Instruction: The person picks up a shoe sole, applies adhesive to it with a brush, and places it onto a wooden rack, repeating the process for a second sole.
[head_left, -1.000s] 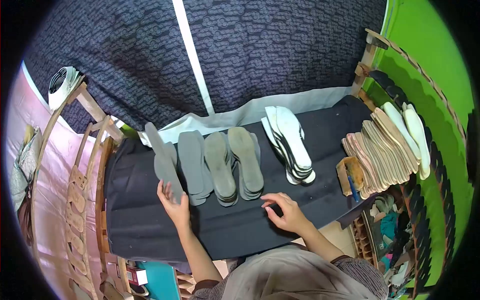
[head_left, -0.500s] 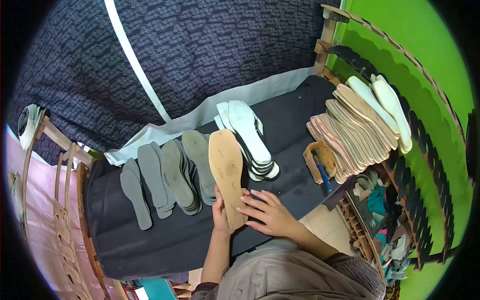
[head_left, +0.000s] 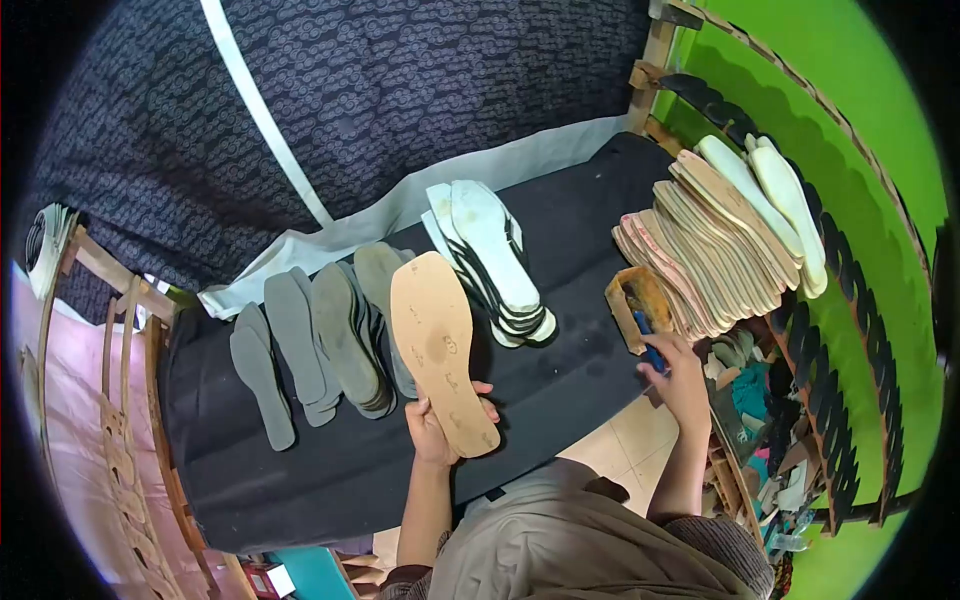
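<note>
My left hand [head_left: 432,434] grips a tan insole board [head_left: 440,340] by its narrow heel end, thumb on top and fingers underneath. Handwritten marks and a dark smudge show on the board's face. At the right edge of the table, my right hand [head_left: 680,378] is closed on a blue handle [head_left: 655,352], whose other end goes into a small worn tan container [head_left: 622,318]. That end is hidden inside. Beyond the board lie stacks of grey insoles [head_left: 340,340] and white insoles [head_left: 490,245].
A long overlapping row of beige and pink-edged insoles [head_left: 700,250] lies at the right, with thick white soles [head_left: 785,210] behind it. Black cloth [head_left: 560,400] covers the table. Wooden racks [head_left: 130,430] stand at both sides. Scraps [head_left: 755,420] fill a lower shelf.
My right hand has left the insole board and moved right onto the blue handle. The board, in my left hand alone, has shifted slightly left and tilted.
</note>
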